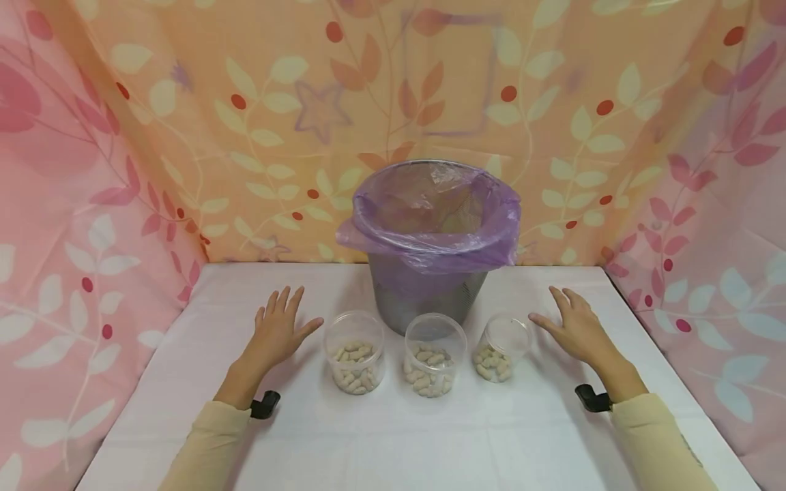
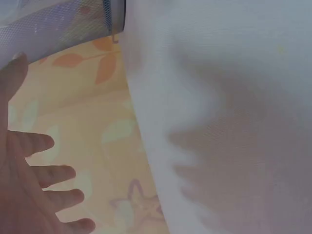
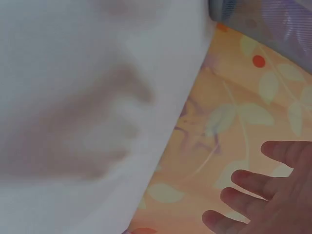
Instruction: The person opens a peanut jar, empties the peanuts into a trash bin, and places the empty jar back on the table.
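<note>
My left hand (image 1: 278, 333) is spread with straight fingers and holds nothing, just left of a clear plastic tub (image 1: 355, 358). On the other side my right hand (image 1: 576, 327) is also spread and bare, its thumb close to a smaller clear cup (image 1: 503, 348). A second tub (image 1: 433, 358) stands between those two containers. All three hold several pale, peanut-like pieces. In the left wrist view the left fingers (image 2: 61, 176) are apart with nothing between them; the right wrist view shows the right fingers (image 3: 253, 185) likewise spread.
Behind the containers stands a grey mesh bin (image 1: 424, 300) lined with a purple plastic bag (image 1: 442, 252). A white cloth (image 1: 393, 443) covers the table. Floral curtains (image 1: 276, 68) hang at the back and both sides. Each wrist carries a small black camera mount (image 1: 265, 405).
</note>
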Tool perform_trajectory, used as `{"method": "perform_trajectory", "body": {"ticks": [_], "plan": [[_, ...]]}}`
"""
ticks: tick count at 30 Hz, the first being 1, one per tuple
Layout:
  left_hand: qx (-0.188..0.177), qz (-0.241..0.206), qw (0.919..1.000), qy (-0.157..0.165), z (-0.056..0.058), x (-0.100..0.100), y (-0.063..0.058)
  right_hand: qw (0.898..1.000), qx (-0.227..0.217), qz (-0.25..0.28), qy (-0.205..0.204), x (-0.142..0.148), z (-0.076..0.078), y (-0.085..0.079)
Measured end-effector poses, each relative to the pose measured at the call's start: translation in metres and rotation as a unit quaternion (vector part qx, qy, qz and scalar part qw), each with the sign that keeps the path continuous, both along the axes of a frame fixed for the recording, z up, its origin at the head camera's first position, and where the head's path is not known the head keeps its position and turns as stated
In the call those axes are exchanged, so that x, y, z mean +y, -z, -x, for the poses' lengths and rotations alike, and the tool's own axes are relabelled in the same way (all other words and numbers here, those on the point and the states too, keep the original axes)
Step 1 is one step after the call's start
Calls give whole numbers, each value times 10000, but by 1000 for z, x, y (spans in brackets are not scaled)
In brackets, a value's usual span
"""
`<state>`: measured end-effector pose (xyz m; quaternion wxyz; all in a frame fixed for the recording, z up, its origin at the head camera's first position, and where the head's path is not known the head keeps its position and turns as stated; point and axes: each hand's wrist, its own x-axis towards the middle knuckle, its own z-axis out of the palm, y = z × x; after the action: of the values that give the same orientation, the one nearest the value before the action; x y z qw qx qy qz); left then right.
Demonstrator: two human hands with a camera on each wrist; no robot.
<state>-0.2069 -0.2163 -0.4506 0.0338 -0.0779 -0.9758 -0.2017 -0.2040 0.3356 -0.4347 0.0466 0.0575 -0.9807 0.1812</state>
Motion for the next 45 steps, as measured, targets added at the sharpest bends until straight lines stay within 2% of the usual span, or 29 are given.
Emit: {"method": "perform_trajectory", "body": {"ticks": [8,15,27,33,39,45], "plan": [[70,-451,9989,117,0,-4,-5,9987,185,413,-217,-3,-4,-18],[314,-1016,9939,289,-2,-1,-6,9949,323,824,-486,-11,-13,-35],[-213,-1795,9824,481,-5,2,-17,9874,374,1174,-994,-35,-27,-58],[-437,-2035,9763,589,-10,6,-22,9836,104,1189,-1353,-50,-34,-64],[-558,-2243,9704,695,-16,9,-22,9788,-28,1259,-1616,-65,-41,-68],[-559,-2375,9652,937,-20,12,-23,9728,-93,1255,-1944,-83,-45,-69]]}}
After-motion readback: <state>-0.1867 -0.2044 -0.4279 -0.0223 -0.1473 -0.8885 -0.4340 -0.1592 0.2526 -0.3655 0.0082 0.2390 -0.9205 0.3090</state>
